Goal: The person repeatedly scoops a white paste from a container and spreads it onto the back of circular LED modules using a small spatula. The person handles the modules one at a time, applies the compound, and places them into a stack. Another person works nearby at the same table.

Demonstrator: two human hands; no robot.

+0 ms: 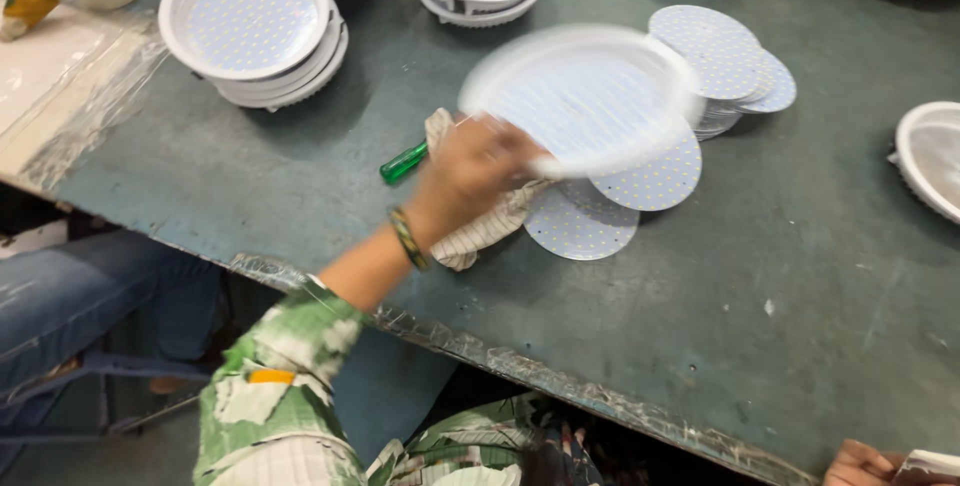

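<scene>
Over the dark green worn surface, in the head view, the left hand is gripping the near edge of a round white plastic lamp housing fitted with a dotted LED disc; the housing is blurred with motion and tilted, reaching up and away from the grip. Under the grip a striped cream cloth is lying on the surface, and a green-handled screwdriver is poking out just beside the wrist side. Just beyond and below the grip, loose round LED discs are lying overlapped, with more fanned out past the housing's far edge.

The right hand is showing only at the bottom corner, well apart from the housing; whether it is closed on the pale thing beside it cannot be told.

Judging by how things lie, the work seems partly done: stacks of fitted housings are standing well off to the far side of the grip, while several bare discs are waiting unfitted.
</scene>
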